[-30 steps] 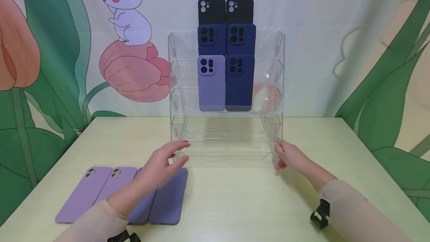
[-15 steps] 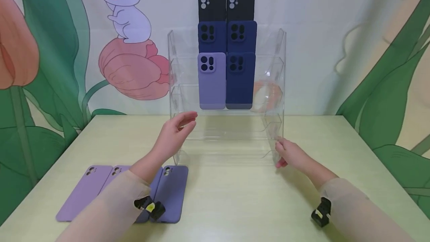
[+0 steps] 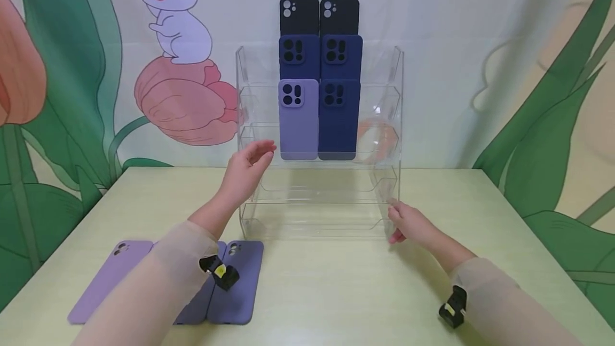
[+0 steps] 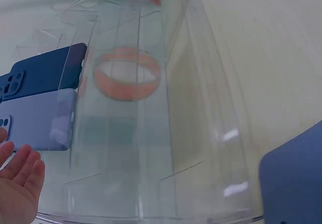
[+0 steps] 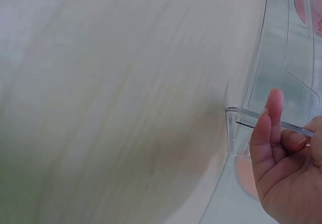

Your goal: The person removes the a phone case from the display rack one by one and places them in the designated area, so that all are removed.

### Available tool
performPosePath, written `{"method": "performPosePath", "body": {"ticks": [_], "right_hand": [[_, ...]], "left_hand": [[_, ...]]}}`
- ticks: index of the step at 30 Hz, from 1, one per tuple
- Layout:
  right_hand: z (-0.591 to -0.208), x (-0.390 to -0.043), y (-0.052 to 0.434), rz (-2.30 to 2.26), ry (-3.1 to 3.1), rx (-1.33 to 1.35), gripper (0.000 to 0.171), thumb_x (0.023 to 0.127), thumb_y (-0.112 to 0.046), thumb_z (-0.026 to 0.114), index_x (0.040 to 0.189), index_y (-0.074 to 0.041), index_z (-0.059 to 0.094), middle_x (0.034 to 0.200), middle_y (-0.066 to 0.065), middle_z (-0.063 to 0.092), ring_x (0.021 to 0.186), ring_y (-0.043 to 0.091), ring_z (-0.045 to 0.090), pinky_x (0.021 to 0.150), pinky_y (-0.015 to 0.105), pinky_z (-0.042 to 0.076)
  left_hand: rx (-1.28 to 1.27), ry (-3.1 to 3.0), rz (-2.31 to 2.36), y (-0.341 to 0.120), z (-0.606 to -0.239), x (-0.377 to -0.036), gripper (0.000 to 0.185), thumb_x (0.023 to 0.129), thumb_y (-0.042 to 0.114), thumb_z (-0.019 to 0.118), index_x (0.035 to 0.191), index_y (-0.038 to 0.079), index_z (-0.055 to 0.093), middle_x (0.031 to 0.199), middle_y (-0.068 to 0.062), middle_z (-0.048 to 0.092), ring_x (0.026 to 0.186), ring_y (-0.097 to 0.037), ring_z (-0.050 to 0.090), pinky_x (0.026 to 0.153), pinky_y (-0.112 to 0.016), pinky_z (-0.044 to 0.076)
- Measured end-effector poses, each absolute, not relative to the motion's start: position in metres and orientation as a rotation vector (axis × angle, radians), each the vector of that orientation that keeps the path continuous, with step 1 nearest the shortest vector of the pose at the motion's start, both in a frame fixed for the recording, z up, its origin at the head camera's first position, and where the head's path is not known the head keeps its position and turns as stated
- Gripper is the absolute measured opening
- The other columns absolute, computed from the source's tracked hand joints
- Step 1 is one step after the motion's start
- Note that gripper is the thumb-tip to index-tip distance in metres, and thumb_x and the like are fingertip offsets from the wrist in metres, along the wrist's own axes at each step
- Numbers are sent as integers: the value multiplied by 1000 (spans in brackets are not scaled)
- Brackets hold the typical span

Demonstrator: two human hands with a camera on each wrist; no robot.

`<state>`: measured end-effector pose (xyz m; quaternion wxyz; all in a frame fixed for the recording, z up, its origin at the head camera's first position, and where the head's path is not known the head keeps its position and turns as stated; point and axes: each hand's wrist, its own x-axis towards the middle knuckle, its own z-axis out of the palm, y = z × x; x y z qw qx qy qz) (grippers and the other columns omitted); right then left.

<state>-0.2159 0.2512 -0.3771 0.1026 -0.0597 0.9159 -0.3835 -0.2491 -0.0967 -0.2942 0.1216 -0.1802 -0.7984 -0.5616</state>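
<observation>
A clear tiered rack (image 3: pixel 319 195) stands on the table. On its third tier a light purple phone case (image 3: pixel 299 127) leans beside a navy phone case (image 3: pixel 338 132). My left hand (image 3: pixel 246 175) hovers at the rack's left front, just left of the light purple case's lower end. Its fingers are loosely bent and hold nothing; in the left wrist view the hand (image 4: pixel 20 183) appears apart from the case (image 4: pixel 37 121). Low on the rack's right side, my right hand (image 3: pixel 412 224) pinches the side panel's edge between thumb and fingers, as the right wrist view confirms.
Two more navy cases (image 3: pixel 336 60) and two black cases (image 3: pixel 339 15) fill the middle of the upper tiers. Several purple cases, among them a light one (image 3: pixel 110 282) and a bluish one (image 3: pixel 236 287), lie on the table at front left, partly under the left sleeve.
From the rack's lower left corner, my left hand has risen to beside the light purple case. The right hand keeps its hold on the rack. The head view has shifted slightly.
</observation>
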Motion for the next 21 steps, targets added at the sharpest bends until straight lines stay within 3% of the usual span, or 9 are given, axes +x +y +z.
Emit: {"method": "performPosePath", "body": {"ticks": [9, 12, 13, 16, 18, 21], "right_hand": [[-373, -215, 250, -1112, 2711, -207, 53, 100, -19, 28, 143, 11, 18, 80, 19, 48, 57, 18, 59, 61, 31, 52], [-374, -216, 251, -1128, 2710, -245, 48, 100, -18, 27, 136, 14, 31, 110, 31, 51, 56, 18, 59, 60, 30, 52], [-374, -216, 251, -1133, 2709, -256, 48, 100, -17, 27, 135, 14, 32, 123, 34, 45, 56, 18, 59, 59, 30, 53], [-375, -215, 251, -1147, 2698, -265, 48, 99, -17, 25, 136, 14, 31, 138, 36, 31, 57, 18, 60, 60, 30, 53], [-375, -215, 251, -1141, 2695, -258, 52, 99, -17, 25, 141, 14, 21, 128, 38, 38, 57, 18, 59, 60, 30, 53], [-376, -216, 251, -1137, 2696, -245, 52, 99, -16, 26, 141, 13, 19, 131, 37, 36, 56, 18, 59, 60, 30, 52]], "left_hand": [[-481, -2349, -1585, -97, -274, -259, 33, 96, 15, 50, 126, 2, 54, 123, -12, 58, 115, -21, 54, 97, -33, 41], [-489, -2336, -1582, -98, -273, -263, 33, 96, 13, 51, 126, 1, 54, 123, -13, 58, 115, -22, 54, 97, -34, 41], [-492, -2329, -1584, -97, -272, -264, 33, 95, 13, 51, 126, 0, 53, 123, -14, 58, 115, -23, 54, 97, -34, 41], [-490, -2310, -1602, -94, -271, -269, 33, 95, 11, 51, 126, -1, 53, 123, -16, 57, 114, -24, 54, 97, -34, 41], [-468, -2312, -1620, -91, -269, -271, 34, 95, 11, 51, 126, -1, 53, 124, -15, 57, 114, -25, 55, 95, -34, 43], [-414, -2341, -1645, -86, -266, -273, 36, 95, 12, 52, 129, 1, 52, 125, -15, 56, 113, -25, 55, 91, -34, 46]]}}
